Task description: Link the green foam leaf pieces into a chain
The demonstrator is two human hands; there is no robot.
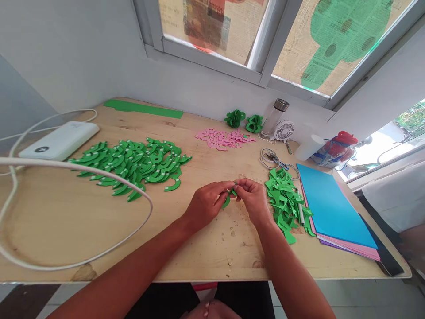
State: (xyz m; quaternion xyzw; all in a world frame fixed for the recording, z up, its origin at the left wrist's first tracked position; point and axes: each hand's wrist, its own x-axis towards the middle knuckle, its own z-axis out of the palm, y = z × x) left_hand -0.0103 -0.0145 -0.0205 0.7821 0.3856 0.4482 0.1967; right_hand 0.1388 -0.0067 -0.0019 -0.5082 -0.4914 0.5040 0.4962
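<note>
My left hand (pixel 210 199) and my right hand (pixel 251 195) meet over the middle of the table, fingertips pinched together. Between them is a small curved green paper piece (pixel 226 202), partly hidden by the fingers. To the left spreads a pile of curved green paper cutouts (pixel 133 164), many with small white patches at their ends. One curved cutout (pixel 172 184) lies at the pile's near right edge. Close to my right hand is a heap of green paper scraps (pixel 282 199) with a pale pen-like stick (pixel 300 212) on it.
Pink paper cutouts (pixel 222 138), two green paper balls (pixel 234 118), a glass bottle (pixel 274 116) and a small white fan (pixel 284 130) stand or lie at the back. Coloured sheets (pixel 335 204) are stacked right. A white cable (pixel 109 173) loops from a power bank (pixel 59 139) at left.
</note>
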